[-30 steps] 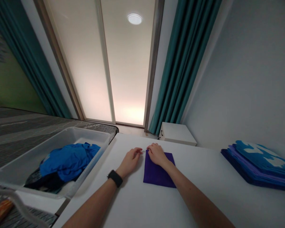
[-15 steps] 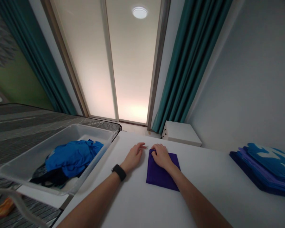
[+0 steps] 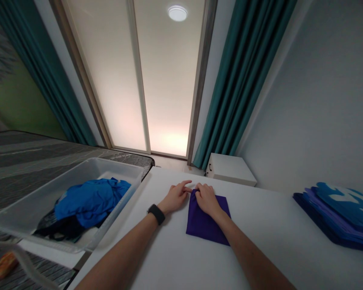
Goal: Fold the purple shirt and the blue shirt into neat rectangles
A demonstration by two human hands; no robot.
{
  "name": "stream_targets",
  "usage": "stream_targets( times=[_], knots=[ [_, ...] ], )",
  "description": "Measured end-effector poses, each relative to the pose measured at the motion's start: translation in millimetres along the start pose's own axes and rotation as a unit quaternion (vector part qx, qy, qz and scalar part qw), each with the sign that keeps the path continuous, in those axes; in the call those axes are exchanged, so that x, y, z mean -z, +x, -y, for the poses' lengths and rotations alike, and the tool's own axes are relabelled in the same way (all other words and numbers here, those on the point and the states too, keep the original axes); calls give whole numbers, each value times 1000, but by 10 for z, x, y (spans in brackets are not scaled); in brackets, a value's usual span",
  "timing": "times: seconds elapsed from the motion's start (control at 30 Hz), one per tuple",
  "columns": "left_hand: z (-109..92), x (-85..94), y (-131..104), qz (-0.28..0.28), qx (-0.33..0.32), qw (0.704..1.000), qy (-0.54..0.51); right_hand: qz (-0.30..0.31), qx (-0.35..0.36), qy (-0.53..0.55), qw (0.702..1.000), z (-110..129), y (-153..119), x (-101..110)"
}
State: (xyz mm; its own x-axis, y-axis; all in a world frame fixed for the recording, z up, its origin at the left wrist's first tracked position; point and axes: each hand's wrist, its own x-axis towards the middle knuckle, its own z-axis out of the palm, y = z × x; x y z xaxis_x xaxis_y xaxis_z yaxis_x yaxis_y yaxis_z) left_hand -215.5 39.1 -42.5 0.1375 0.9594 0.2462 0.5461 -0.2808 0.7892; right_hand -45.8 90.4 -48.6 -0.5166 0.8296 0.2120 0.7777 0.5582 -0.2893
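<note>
Right hand (image 3: 207, 199) on purple cloth (image 3: 201, 224) — table edge (image 3: 170, 172) beyond

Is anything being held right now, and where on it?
The right hand pinches the purple cloth at its far left corner; whether the left hand grips it can't be told.

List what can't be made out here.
All in the head view:
Dark purple folded cloth: part hidden by right hand.
Translucent plastic bin: floor mostly hidden by crumpled clothes.
Folded blue-and-purple cloth stack: end cut off by right edge.
Orange object: blurred, cut off by left edge.
</note>
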Motion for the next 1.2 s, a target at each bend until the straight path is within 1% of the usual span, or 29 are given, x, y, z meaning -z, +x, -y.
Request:
stream_targets(
  times=[0.17, 0.3, 0.4, 0.53, 0.63, 0.77, 0.93, 1.1, 1.2],
  knots=[
    [-13, 33, -4, 17, 9, 999, -34, -4, 7, -7, 1000, 19, -6, 36],
    [-48, 39, -13, 24, 13, 999, -20, -7, 11, 7, 1000, 12, -6, 63],
    [-53, 12, -22, 5, 18, 1000, 21, -8, -1, 8, 1000, 16, -11, 95],
    [-22, -21, -31, -19, 19, 999, 37, 2, -23, -56, 998, 63, -32, 157],
    [0, -29, -10, -23, 32, 999, 35, 15, -11, -91, 996, 91, -44, 186],
    [-16, -42, 96, -35, 68, 995, 68, 35, 2, -99, 994, 81, -43, 183],
    [-94, -62, 236, -15, 97, 990, 98, 41, 3, -115, 993, 65, -55, 183],
    [-159, -78, 224, -6, 115, 986, 120, 53, 9, -111, 992, 86, -53, 218],
    [-187, -80, 206, 0, 123, 985, 125, 63, 5, -105, 992, 58, -32, 270]
  ],
)
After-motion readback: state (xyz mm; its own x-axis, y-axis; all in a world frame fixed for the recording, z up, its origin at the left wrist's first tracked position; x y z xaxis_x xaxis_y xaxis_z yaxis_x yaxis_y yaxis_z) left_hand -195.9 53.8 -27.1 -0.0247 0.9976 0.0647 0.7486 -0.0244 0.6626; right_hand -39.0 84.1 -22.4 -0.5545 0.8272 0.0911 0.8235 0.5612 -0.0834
